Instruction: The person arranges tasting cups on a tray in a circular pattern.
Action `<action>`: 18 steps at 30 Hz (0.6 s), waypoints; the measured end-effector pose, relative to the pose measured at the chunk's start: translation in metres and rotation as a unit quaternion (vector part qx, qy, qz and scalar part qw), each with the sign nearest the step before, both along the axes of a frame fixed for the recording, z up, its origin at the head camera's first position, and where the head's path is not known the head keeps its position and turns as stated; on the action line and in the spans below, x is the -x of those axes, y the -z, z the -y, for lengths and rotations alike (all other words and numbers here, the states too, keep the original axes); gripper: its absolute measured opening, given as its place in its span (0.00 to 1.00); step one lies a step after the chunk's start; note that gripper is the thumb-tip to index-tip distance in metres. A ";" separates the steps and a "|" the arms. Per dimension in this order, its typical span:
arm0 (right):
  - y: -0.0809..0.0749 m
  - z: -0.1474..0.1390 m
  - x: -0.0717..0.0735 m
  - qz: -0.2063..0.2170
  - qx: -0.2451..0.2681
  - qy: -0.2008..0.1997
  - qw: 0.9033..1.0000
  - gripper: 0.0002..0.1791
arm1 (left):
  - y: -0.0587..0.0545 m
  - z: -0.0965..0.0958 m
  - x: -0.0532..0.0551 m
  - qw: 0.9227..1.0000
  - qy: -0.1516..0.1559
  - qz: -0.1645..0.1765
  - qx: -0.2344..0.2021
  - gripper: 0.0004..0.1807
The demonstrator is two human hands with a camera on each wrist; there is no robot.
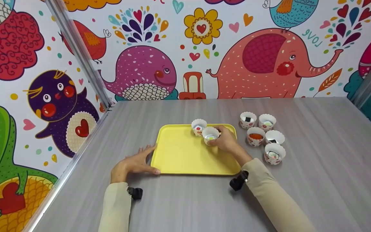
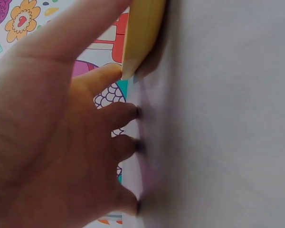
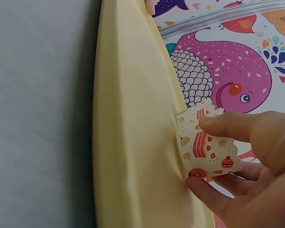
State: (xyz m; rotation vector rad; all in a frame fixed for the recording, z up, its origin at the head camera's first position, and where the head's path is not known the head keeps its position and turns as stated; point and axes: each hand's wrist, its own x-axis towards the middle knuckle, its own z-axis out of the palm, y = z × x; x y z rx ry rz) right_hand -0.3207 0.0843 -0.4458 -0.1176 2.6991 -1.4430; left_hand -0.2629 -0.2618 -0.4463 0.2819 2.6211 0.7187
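Observation:
A yellow tray (image 1: 179,154) lies on the table. My left hand (image 1: 135,162) is at its left edge, fingers spread, with thumb and index finger touching the rim; the other fingertips rest on the table. Over the back right part of the tray, my right hand (image 1: 227,141) grips a paper baking cup (image 3: 206,149) between thumb and fingers. That cup is white with a printed cake pattern and a scalloped rim; something small with a yellow-green spot is inside. Just behind it, another paper cup (image 1: 199,128) with a red-topped piece stands on the tray.
Right of the tray several more paper cups stand in a cluster. One holds an orange-red filling (image 1: 255,136), another a piece with a black band (image 1: 248,119). A wall with printed animals (image 1: 259,67) borders the table (image 1: 185,203) behind.

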 end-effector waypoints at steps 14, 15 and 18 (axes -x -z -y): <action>-0.001 0.003 0.005 0.031 -0.019 -0.015 0.999 0.40 | 0.001 0.001 0.000 1.000 -0.010 0.004 0.006 0.67; -0.002 0.003 0.005 0.032 -0.022 -0.017 0.999 0.40 | 0.001 0.001 0.000 1.000 -0.010 0.005 0.006 0.67; -0.004 0.002 0.005 0.035 -0.027 -0.020 0.999 0.41 | 0.000 0.001 0.001 1.000 -0.010 0.007 0.004 0.67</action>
